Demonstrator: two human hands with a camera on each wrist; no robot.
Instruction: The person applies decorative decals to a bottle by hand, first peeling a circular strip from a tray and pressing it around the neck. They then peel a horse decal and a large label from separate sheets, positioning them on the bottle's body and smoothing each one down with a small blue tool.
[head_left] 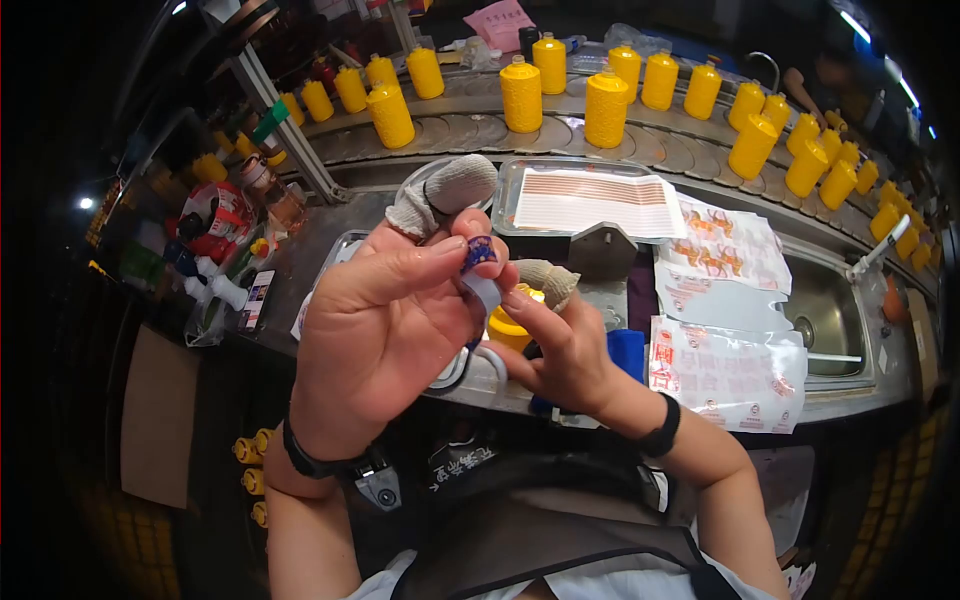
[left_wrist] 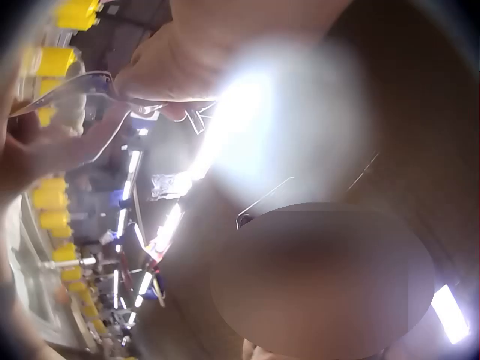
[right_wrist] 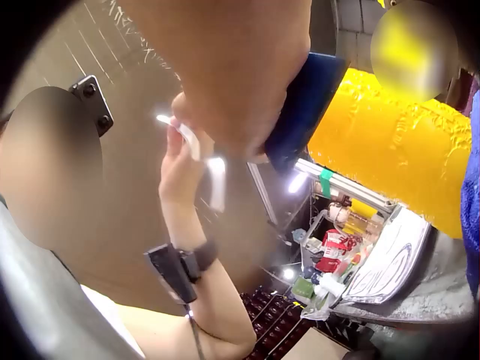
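My left hand (head_left: 468, 243) is raised in the middle of the head view. Its thumb and fingers pinch the top of a small blue-and-white label strip (head_left: 480, 268). A grey cloth cot (head_left: 445, 188) covers one of its fingers. From the right, my right hand (head_left: 507, 300) pinches the strip's lower end, and one of its fingers is wrapped in cloth too. Just under both hands lies a yellow bottle (head_left: 508, 328) (right_wrist: 390, 142), with a blue object (head_left: 626, 352) (right_wrist: 304, 105) beside it. The left wrist view is blurred and shows only skin and glare.
A curved conveyor (head_left: 470, 130) at the back carries several yellow bottles (head_left: 521, 95). A clear tray (head_left: 510, 190) holds striped label sheets. Printed plastic bags (head_left: 725, 370) lie to the right beside a steel sink (head_left: 835, 315). Clutter (head_left: 215, 225) stands at the left.
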